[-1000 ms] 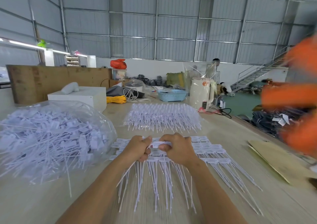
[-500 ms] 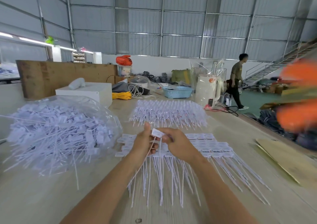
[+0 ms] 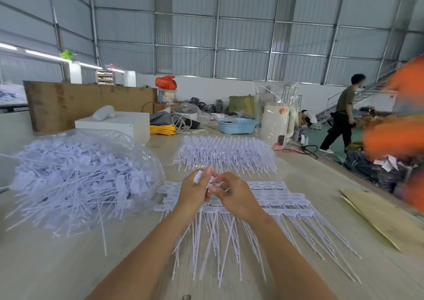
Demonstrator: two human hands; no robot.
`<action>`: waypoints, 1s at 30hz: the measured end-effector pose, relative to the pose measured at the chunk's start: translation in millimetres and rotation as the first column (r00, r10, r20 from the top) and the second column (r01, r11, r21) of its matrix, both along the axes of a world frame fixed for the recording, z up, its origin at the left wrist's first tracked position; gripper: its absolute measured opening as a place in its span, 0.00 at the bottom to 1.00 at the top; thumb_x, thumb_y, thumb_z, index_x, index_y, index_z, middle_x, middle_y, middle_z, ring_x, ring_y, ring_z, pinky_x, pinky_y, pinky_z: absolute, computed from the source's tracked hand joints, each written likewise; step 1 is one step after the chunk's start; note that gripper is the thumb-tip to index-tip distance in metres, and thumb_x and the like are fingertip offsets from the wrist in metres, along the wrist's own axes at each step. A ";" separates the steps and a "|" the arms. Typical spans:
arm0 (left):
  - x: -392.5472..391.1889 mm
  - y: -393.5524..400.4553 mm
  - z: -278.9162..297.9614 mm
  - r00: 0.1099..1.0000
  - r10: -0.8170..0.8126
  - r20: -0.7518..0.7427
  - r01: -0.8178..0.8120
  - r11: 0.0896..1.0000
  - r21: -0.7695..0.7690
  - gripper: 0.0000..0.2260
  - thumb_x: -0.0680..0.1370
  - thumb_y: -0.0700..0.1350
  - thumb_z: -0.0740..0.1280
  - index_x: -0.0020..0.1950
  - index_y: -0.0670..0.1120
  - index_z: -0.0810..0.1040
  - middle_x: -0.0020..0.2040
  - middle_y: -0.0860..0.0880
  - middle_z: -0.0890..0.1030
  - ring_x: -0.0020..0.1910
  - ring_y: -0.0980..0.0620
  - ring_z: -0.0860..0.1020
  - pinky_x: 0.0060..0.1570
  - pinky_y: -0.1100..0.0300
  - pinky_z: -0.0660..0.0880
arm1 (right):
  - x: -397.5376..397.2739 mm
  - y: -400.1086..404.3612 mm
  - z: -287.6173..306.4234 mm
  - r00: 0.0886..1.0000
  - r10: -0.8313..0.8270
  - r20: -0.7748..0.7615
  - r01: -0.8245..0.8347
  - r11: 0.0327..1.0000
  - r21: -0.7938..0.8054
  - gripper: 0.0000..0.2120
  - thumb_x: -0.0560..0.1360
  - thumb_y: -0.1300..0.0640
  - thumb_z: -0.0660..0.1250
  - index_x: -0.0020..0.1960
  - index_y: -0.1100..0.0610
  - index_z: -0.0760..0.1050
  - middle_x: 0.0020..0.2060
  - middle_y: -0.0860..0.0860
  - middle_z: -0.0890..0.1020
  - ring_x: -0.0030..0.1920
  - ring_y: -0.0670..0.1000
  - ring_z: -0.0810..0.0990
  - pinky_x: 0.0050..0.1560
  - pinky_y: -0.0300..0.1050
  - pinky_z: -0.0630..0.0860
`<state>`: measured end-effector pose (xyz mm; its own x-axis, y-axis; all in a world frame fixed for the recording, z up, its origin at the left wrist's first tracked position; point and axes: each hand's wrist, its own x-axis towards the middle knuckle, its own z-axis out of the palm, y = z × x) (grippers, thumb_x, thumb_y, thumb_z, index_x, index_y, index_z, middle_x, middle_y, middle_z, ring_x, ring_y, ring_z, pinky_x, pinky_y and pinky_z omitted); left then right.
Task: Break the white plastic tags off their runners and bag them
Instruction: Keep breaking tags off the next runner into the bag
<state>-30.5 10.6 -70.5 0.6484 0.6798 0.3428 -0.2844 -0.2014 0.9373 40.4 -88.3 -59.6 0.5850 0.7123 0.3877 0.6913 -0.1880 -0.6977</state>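
Note:
My left hand (image 3: 195,190) and my right hand (image 3: 234,195) are raised together over the table's middle. The left hand grips a bunch of white tags (image 3: 197,177) whose long tails hang down below the wrist. The right hand's fingers pinch the tags next to the left thumb. Under both hands lie rows of white tags on their runners (image 3: 275,198), tails pointing toward me. At the left a clear plastic bag (image 3: 75,180) bulges with loose tags. Another pile of tags on runners (image 3: 226,154) lies farther back.
A white box (image 3: 114,123), yellow cord (image 3: 161,129), blue basket (image 3: 236,125) and white appliance (image 3: 276,123) stand at the table's far end. Cardboard (image 3: 385,217) lies at the right edge. A blurred orange-sleeved person (image 3: 399,134) is at the right; another person (image 3: 341,113) walks behind.
Both hands have lifted from the rows on the table, taking tags up with them. The walking person in the background has come into view, and the view has swung to the right.

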 end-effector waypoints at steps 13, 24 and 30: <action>0.3 -1.9 2.5 0.993 -0.119 -0.012 0.118 0.989 -0.086 0.11 0.79 0.53 0.64 0.47 0.48 0.80 0.29 0.47 0.73 0.25 0.56 0.69 0.27 0.63 0.67 | 2.2 -2.1 2.8 0.999 -0.034 -0.002 0.035 0.996 0.082 0.07 0.76 0.57 0.67 0.41 0.59 0.78 0.39 0.54 0.82 0.42 0.54 0.79 0.46 0.48 0.72; -1.1 -2.7 19.6 0.977 -0.073 -0.199 0.069 0.997 -0.027 0.17 0.82 0.51 0.58 0.41 0.42 0.75 0.18 0.56 0.65 0.16 0.58 0.60 0.18 0.69 0.57 | 2.7 -3.4 7.7 0.999 -0.024 0.044 0.020 0.997 0.069 0.08 0.76 0.55 0.67 0.39 0.55 0.76 0.36 0.51 0.80 0.41 0.55 0.78 0.45 0.49 0.73; -10.5 3.2 40.7 0.931 -0.093 -0.353 0.086 0.996 -0.035 0.14 0.82 0.50 0.59 0.42 0.42 0.70 0.22 0.52 0.70 0.16 0.58 0.63 0.18 0.70 0.58 | -2.3 -0.4 15.5 0.965 0.004 0.264 -0.023 0.997 0.069 0.09 0.77 0.54 0.65 0.40 0.58 0.76 0.33 0.53 0.77 0.36 0.55 0.74 0.40 0.48 0.70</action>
